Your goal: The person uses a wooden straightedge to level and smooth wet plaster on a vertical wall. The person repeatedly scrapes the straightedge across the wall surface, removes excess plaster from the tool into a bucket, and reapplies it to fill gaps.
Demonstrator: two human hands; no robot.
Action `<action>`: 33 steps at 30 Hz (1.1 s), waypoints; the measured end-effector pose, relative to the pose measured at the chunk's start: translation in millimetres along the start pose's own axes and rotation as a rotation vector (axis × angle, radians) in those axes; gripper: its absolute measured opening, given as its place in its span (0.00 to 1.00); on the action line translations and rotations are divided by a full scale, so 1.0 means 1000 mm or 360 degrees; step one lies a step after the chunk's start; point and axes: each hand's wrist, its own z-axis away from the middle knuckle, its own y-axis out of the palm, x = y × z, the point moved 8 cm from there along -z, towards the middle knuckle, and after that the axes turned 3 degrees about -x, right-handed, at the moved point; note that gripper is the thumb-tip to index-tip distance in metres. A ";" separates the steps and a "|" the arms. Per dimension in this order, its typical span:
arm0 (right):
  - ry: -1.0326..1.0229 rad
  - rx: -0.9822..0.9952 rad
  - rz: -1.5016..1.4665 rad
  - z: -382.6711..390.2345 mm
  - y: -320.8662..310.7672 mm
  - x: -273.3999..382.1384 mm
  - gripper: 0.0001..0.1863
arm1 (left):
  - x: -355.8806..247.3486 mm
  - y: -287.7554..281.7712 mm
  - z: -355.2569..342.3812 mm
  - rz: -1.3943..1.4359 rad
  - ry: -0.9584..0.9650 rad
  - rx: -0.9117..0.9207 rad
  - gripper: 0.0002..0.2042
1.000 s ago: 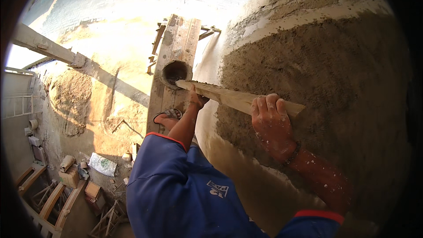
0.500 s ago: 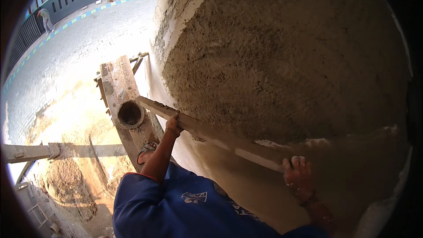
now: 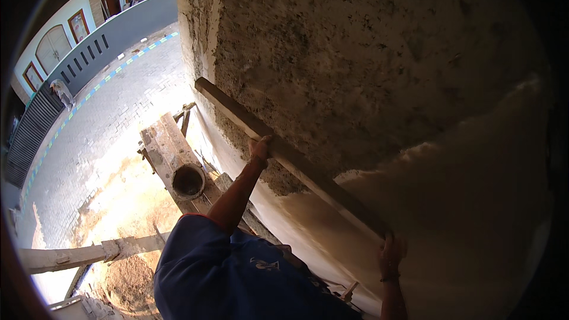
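Note:
A long, straight wooden screed board lies slantwise against the wall, its far end up at the left wall edge. My left hand is closed round its middle part, arm stretched out. At the near right end, my right hand grips the board, its fingers partly in shadow. Above the board the wall's plaster is rough and dark with pits. Below and to the right lies a smoother, paler plaster area with a ragged upper border.
A scaffold of planks stands at the left, with a round mortar bucket on it. A wooden beam crosses at lower left, above a sand heap. Farther off, a person is on the paved street by a grey wall.
The board and both hands have moved along the wall, the left end rising well above the bucket. My right hand has shifted lower in the picture. The view has swung too.

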 end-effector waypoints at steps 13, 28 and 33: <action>0.0352 -0.0064 0.0024 -0.045 0.034 0.025 0.24 | -0.070 0.030 -0.048 -0.0002 0.0163 0.0259 0.25; 0.0622 0.0099 -0.0347 -0.049 0.052 0.096 0.24 | -0.059 -0.070 -0.082 -0.0054 -0.0293 0.0405 0.13; 0.0661 0.0221 -0.0228 -0.019 0.064 0.122 0.26 | -0.009 -0.129 -0.086 0.0028 -0.0623 0.0249 0.08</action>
